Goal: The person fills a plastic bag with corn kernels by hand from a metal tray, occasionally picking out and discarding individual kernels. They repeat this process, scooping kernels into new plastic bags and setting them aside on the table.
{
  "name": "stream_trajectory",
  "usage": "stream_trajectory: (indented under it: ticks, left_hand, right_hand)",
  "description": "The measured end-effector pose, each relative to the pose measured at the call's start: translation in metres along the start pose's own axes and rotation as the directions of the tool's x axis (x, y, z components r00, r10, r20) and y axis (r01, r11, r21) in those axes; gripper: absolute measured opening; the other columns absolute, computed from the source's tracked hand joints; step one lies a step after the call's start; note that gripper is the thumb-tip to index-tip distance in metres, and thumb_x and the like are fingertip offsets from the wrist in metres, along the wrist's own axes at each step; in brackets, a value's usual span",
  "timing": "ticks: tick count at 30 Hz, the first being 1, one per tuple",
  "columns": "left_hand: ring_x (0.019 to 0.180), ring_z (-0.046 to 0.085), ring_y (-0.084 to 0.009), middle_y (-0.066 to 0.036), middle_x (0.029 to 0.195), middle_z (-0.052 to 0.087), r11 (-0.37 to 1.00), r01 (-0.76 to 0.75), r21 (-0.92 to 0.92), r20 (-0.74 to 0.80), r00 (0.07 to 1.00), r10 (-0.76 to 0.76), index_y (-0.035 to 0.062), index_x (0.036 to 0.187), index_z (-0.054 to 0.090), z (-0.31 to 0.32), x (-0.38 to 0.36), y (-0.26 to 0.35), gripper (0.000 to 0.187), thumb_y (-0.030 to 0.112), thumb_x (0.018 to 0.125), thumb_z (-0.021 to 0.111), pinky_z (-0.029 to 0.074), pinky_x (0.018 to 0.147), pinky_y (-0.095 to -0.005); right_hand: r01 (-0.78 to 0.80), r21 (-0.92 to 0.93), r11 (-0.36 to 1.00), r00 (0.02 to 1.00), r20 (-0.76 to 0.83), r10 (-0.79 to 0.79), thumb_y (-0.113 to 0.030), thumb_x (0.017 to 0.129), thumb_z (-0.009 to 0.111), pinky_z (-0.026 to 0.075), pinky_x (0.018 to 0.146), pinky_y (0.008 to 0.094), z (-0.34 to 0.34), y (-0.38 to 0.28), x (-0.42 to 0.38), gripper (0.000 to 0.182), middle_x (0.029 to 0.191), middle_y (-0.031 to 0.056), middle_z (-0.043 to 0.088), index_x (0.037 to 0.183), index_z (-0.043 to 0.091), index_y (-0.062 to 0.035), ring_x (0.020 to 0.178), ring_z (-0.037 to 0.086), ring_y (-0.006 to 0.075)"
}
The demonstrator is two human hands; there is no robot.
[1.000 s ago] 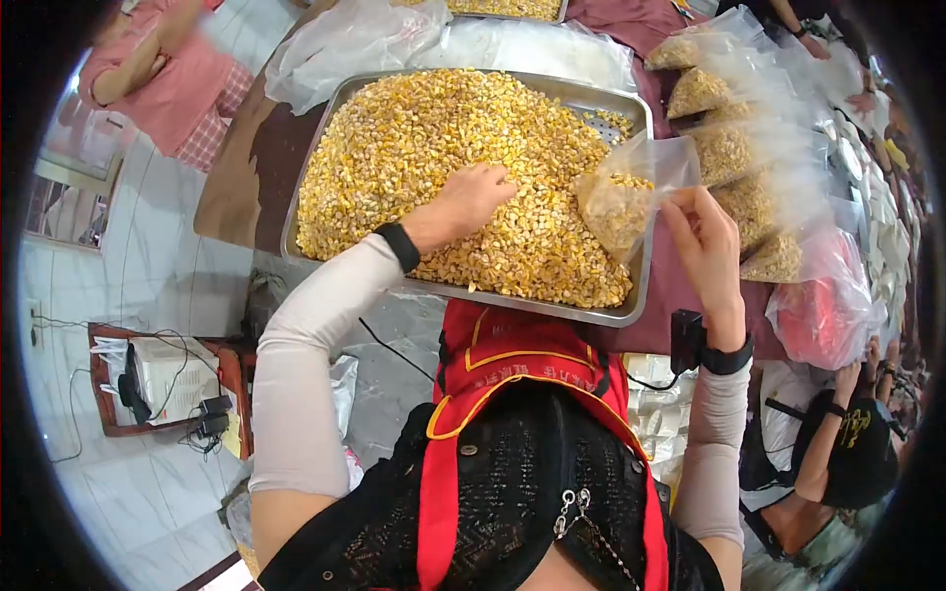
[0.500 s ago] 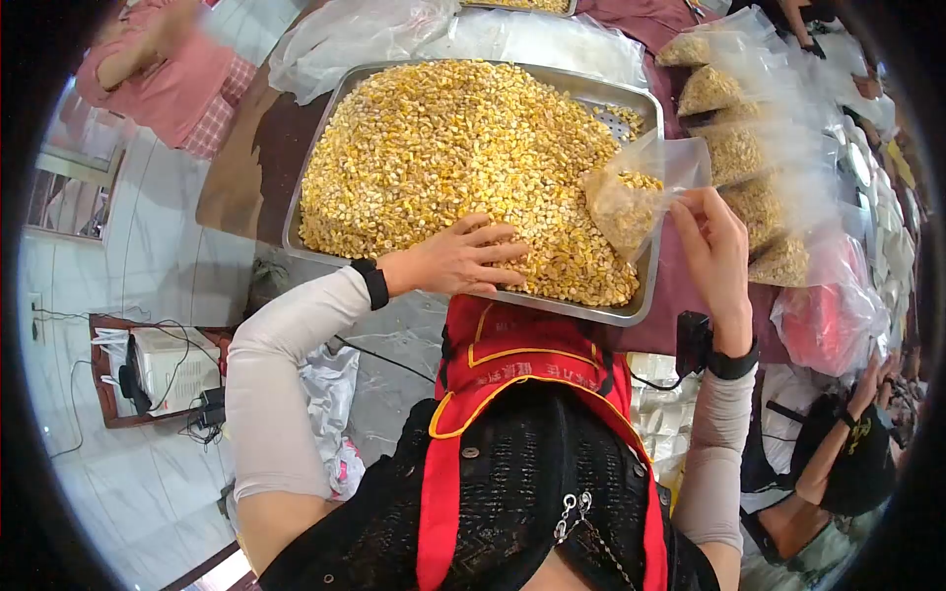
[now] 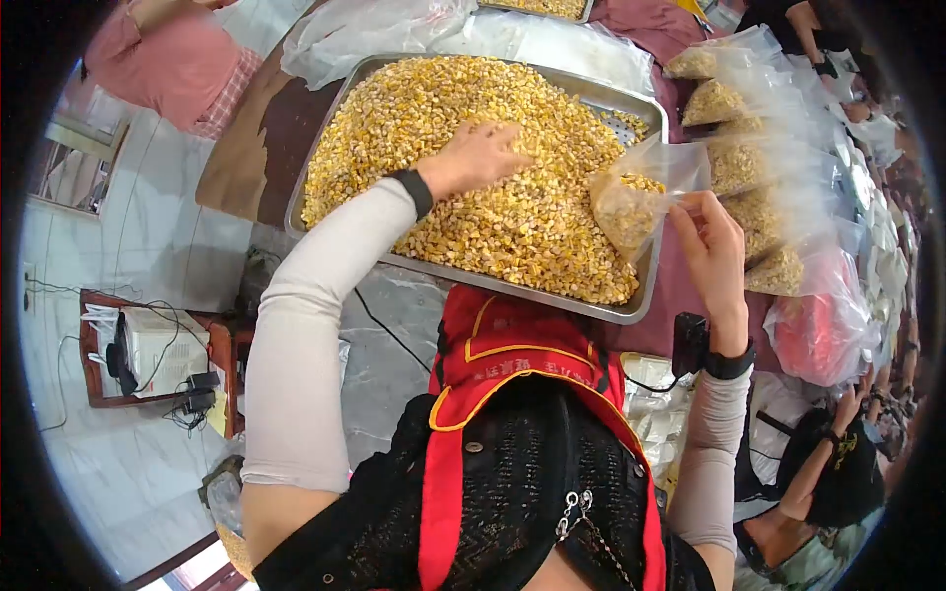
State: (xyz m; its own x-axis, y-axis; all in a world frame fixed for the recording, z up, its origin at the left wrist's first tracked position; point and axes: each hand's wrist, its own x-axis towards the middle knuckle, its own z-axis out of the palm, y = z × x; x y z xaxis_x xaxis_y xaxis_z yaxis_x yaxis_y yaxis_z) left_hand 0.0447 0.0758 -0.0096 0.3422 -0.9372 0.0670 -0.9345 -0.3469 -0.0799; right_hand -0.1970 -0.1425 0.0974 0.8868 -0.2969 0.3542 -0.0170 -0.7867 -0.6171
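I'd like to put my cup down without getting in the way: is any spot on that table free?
Barely. The tray is heaped with corn kernels, bare only at its far right corner. Filled bags crowd the right side, plastic sheets the far side. The brown tabletop left of the tray is open.

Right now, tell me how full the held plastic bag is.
Partly full: the plastic bag, held by the right hand, has corn kernels low down and clear plastic above.
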Motion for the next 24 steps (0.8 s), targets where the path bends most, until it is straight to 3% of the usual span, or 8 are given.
stream_trajectory:
  ticks: [4, 6, 7, 8, 10, 14, 20, 24]
  left_hand:
    - [0.12, 0.042, -0.0329, -0.012, 0.136, 0.04, 0.996, 0.05, -0.071, 0.108, 0.993, -0.042, 0.0269, 0.121, 0.054, -0.004, 0.036, 0.002, 0.035, 0.027, 0.086, 0.052, 0.035, 0.094, -0.0545]
    - [0.12, 0.042, -0.0314, -0.012, 0.134, 0.042, 0.989, -0.071, -0.127, 0.036, 0.996, 0.076, 0.0226, 0.12, 0.055, 0.012, 0.05, 0.02, 0.036, 0.026, 0.084, 0.053, 0.035, 0.095, -0.052]
    - [0.12, 0.043, -0.0288, -0.008, 0.133, 0.044, 0.988, -0.109, -0.111, 0.205, 0.97, 0.13, 0.0215, 0.12, 0.054, -0.004, 0.055, 0.041, 0.036, 0.029, 0.085, 0.052, 0.035, 0.095, -0.0521]
    - [0.12, 0.043, -0.0288, -0.008, 0.133, 0.044, 0.988, -0.11, -0.111, 0.201, 0.971, 0.131, 0.0215, 0.12, 0.054, 0.004, 0.051, 0.046, 0.036, 0.029, 0.085, 0.052, 0.035, 0.095, -0.0521]
    - [0.12, 0.043, -0.0275, -0.006, 0.133, 0.045, 0.961, -0.274, 0.044, -0.062, 0.959, 0.276, 0.0229, 0.121, 0.053, 0.026, 0.045, 0.051, 0.035, 0.031, 0.087, 0.051, 0.034, 0.096, -0.053]
    - [0.124, 0.037, -0.0293, -0.004, 0.137, 0.039, 0.983, -0.042, 0.177, 0.078, 0.997, 0.029, 0.0249, 0.123, 0.051, 0.017, 0.046, 0.009, 0.035, 0.032, 0.089, 0.049, 0.033, 0.095, -0.056]
    - [0.123, 0.034, -0.0374, -0.009, 0.135, 0.039, 0.982, 0.177, 0.067, 0.092, 0.979, -0.183, 0.0236, 0.122, 0.051, -0.004, 0.003, 0.006, 0.034, 0.027, 0.089, 0.048, 0.034, 0.091, -0.0598]
    - [0.119, 0.038, -0.0363, -0.013, 0.128, 0.043, 0.996, 0.044, 0.081, 0.038, 0.998, -0.047, 0.0219, 0.119, 0.053, -0.01, -0.034, 0.031, 0.037, 0.026, 0.082, 0.056, 0.032, 0.089, -0.063]
  right_hand:
    - [0.007, 0.017, 1.0, 1.0, -0.028, -0.007, -0.012, 0.084, 0.061, 0.044, 0.056, 0.028, 0.003, 0.0, 0.0, 0.012, 0.072, 0.01, 0.058, 0.087, 0.055, -0.0014, 0.059, 0.055, 0.0184]
    - [-0.001, 0.037, 0.999, 1.0, -0.028, 0.002, -0.012, 0.084, 0.061, 0.044, 0.055, 0.0279, 0.004, 0.001, -0.001, 0.012, 0.072, 0.01, 0.058, 0.086, 0.055, -0.0014, 0.059, 0.055, 0.0183]
    - [0.0, 0.023, 1.0, 1.0, -0.019, 0.0, -0.012, 0.084, 0.061, 0.044, 0.056, 0.028, 0.003, 0.001, -0.001, 0.012, 0.072, 0.01, 0.058, 0.087, 0.055, -0.0014, 0.059, 0.055, 0.0182]
    - [0.003, 0.007, 1.0, 1.0, -0.011, -0.003, -0.011, 0.084, 0.061, 0.044, 0.056, 0.028, 0.002, 0.002, 0.0, 0.012, 0.071, 0.01, 0.058, 0.087, 0.055, -0.0014, 0.059, 0.055, 0.0181]
    - [-0.01, 0.004, 1.0, 1.0, -0.013, 0.01, -0.011, 0.084, 0.061, 0.045, 0.056, 0.0283, -0.001, 0.003, 0.001, 0.012, 0.072, 0.0104, 0.058, 0.088, 0.055, -0.0014, 0.059, 0.055, 0.0185]
    - [-0.031, 0.015, 0.999, 0.999, -0.017, 0.032, -0.01, 0.084, 0.06, 0.045, 0.058, 0.0292, -0.005, 0.011, -0.001, 0.013, 0.075, 0.0121, 0.06, 0.09, 0.055, -0.0005, 0.061, 0.057, 0.02]
    - [-0.023, 0.01, 1.0, 0.999, -0.037, 0.023, -0.01, 0.084, 0.06, 0.046, 0.059, 0.0293, -0.003, 0.015, -0.003, 0.013, 0.075, 0.013, 0.06, 0.09, 0.055, 0.0008, 0.062, 0.058, 0.02]
    - [-0.064, 0.015, 0.998, 0.998, -0.006, 0.064, -0.01, 0.084, 0.06, 0.046, 0.058, 0.0288, -0.006, 0.009, -0.001, 0.012, 0.074, 0.0122, 0.059, 0.089, 0.055, 0.0006, 0.061, 0.057, 0.0196]
